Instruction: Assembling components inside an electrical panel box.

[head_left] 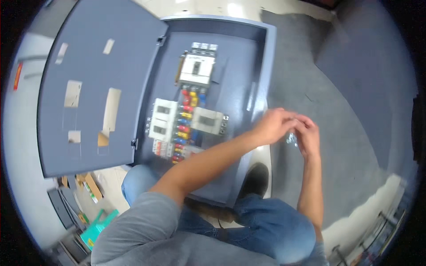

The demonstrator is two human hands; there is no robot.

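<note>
Both hands meet beyond the right edge of a grey electrical cabinet (270, 57). My left hand (271, 127) reaches across to the right, its fingertips pinched together against the fingers of the other hand. What they pinch is hidden. My right hand (309, 136) is curled around some small shiny pieces (291, 139), too blurred to name. Inside the cabinet sit a large white circuit breaker (196, 70) and smaller breakers (162, 119) (207, 120). Red, yellow and blue sleeved busbars (183, 122) run between them. My left forearm covers the cabinet's lower part.
The cabinet door (97, 88) stands open on the left, with paper and tape stuck on it. A grey sheet (328, 177) covers the floor at right, beside a large dark grey panel (372, 88). A green case (98, 230) and cardboard pieces (90, 186) lie lower left.
</note>
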